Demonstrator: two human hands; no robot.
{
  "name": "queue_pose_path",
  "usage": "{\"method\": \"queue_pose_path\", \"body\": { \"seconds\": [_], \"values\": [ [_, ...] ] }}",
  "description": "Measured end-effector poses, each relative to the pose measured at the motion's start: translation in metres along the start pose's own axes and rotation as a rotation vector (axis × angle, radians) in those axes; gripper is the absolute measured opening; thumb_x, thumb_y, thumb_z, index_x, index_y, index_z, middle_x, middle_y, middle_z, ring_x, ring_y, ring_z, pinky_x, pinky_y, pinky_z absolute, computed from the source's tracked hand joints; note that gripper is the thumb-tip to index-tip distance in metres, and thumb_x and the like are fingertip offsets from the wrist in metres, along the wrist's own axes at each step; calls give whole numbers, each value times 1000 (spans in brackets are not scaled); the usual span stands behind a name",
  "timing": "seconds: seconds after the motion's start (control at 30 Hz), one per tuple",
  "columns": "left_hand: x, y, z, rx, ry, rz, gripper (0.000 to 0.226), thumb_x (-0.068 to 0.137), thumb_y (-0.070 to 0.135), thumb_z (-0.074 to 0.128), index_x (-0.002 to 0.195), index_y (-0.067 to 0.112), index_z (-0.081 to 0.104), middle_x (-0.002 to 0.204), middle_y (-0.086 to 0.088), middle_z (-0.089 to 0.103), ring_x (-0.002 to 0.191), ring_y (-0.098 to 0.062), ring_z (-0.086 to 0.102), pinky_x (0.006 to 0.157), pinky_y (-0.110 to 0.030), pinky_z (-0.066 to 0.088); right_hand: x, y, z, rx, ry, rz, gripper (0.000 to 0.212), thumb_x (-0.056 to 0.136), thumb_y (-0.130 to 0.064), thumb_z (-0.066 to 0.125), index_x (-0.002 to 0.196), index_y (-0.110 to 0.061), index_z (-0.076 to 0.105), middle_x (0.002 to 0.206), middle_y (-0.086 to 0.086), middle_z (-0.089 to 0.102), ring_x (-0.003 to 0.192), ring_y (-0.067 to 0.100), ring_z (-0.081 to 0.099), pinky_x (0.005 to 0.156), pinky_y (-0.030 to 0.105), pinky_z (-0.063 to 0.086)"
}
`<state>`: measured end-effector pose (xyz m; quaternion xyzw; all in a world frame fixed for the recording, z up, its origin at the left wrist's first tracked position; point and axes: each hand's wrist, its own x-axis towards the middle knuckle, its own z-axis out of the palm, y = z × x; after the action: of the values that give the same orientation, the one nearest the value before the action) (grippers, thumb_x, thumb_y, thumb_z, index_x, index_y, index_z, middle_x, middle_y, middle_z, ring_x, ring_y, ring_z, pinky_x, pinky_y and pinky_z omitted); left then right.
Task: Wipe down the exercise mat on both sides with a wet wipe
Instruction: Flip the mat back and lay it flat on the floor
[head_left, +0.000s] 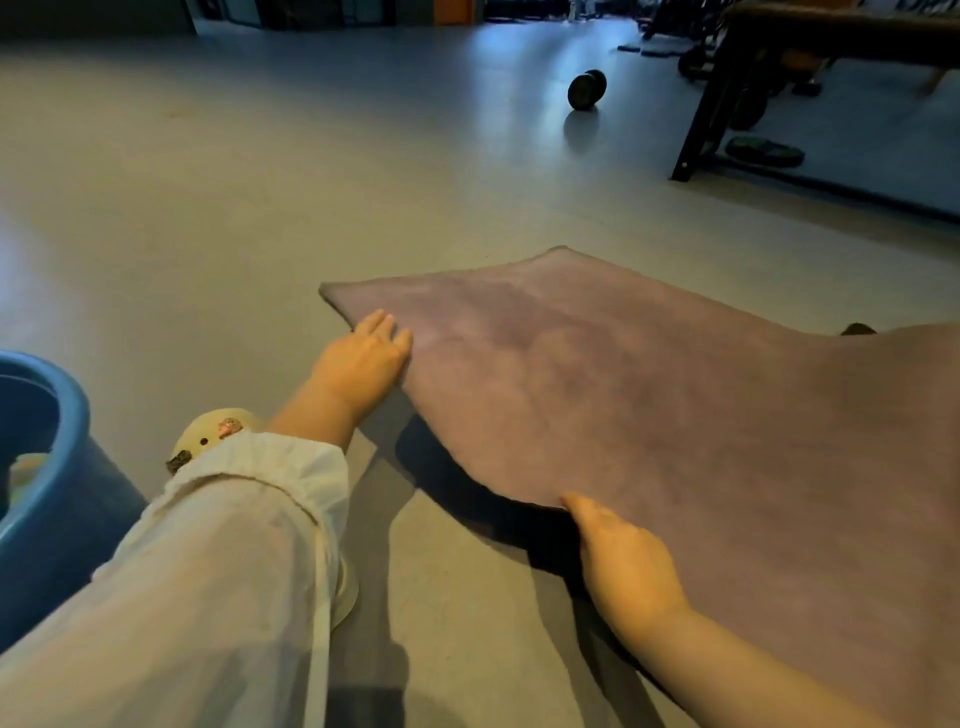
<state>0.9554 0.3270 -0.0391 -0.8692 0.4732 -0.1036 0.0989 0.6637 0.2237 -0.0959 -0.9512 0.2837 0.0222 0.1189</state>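
The purple mat (649, 395) bears no readable writing and is held up off the grey floor (260, 182), its long axis running from the far-left corner toward the near right, where it leaves the picture — the near edge raised, a shadow beneath it. The left hand (363, 358) lies at the mat's left edge with fingers fairly straight on top, while the right hand (623, 561) grips the near edge, thumb on top and fingers hidden underneath. A blue bin (47, 467) stands at the left, and a black dumbbell (587, 89) lies well beyond the mat — near a dark bench frame (727, 88).
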Motion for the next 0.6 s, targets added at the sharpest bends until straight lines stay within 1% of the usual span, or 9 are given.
{"method": "queue_pose_path", "body": {
  "seconds": [0.07, 0.1, 0.17, 0.23, 0.27, 0.37, 0.43, 0.5, 0.6],
  "values": [
    [-22, -9, 27, -15, -122, -94, 34, 99, 15, 35, 130, 3, 42, 133, -18, 41, 132, -30, 30, 103, -41, 37, 7, -13, 10, 25, -91, -69, 34, 99, -13, 38, 131, -25, 41, 123, -3, 55, 101, 15, 56, 66, 18, 30],
    [-31, -10, 41, -26, -211, -130, 34, 99, 17, 35, 130, 4, 41, 133, -16, 40, 131, -30, 30, 104, -39, 36, 9, -17, 15, 15, -152, -87, 34, 99, -14, 38, 131, -23, 40, 125, -1, 54, 105, 18, 56, 68, 19, 33],
    [-46, -8, 64, -32, -405, -140, 40, 99, 17, 36, 138, 7, 35, 142, -15, 31, 136, -29, 23, 110, -37, 30, 7, -24, 24, -58, -306, -92, 42, 97, -12, 39, 138, -18, 34, 138, 7, 46, 114, 26, 53, 85, 31, 44],
    [-59, -4, 78, 4, -505, -131, 44, 100, 19, 33, 144, 12, 29, 150, -16, 20, 141, -29, 16, 113, -36, 24, 1, -28, 28, -146, -431, -97, 53, 96, -8, 39, 146, -19, 24, 150, 9, 29, 126, 30, 44, 97, 39, 43],
    [-63, -2, 82, 15, -518, -136, 44, 100, 19, 32, 144, 14, 29, 150, -15, 19, 140, -29, 17, 113, -36, 25, -3, -29, 28, -170, -466, -95, 58, 95, -5, 38, 148, -21, 21, 153, 9, 23, 130, 29, 39, 99, 41, 42],
    [-64, -1, 80, 1, -466, -154, 46, 99, 16, 33, 144, 14, 28, 147, -12, 25, 137, -28, 22, 110, -36, 29, -9, -27, 23, -204, -494, -81, 63, 91, -1, 40, 148, -20, 20, 150, 10, 25, 130, 30, 36, 99, 42, 43],
    [-55, -3, 66, -43, -355, -165, 51, 99, 14, 35, 148, 14, 21, 150, -11, 23, 140, -29, 18, 112, -35, 26, -12, -24, 17, -269, -474, -99, 65, 90, -4, 47, 147, -18, 19, 146, 11, 30, 126, 32, 40, 93, 43, 44],
    [-41, -8, 51, -22, -220, -119, 54, 98, 12, 38, 148, 11, 19, 151, -12, 24, 140, -28, 19, 112, -35, 26, -13, -19, 12, -375, -427, -147, 73, 90, -13, 52, 149, -18, 11, 142, 12, 34, 120, 33, 43, 84, 41, 42],
    [-25, -19, 28, 23, -16, -45, 52, 95, 10, 42, 145, 6, 28, 142, -17, 36, 134, -30, 29, 107, -37, 32, -12, -13, 7, -404, -344, -156, 73, 93, -15, 49, 151, -12, 5, 131, 13, 46, 110, 33, 50, 73, 37, 40]
  ]
}}
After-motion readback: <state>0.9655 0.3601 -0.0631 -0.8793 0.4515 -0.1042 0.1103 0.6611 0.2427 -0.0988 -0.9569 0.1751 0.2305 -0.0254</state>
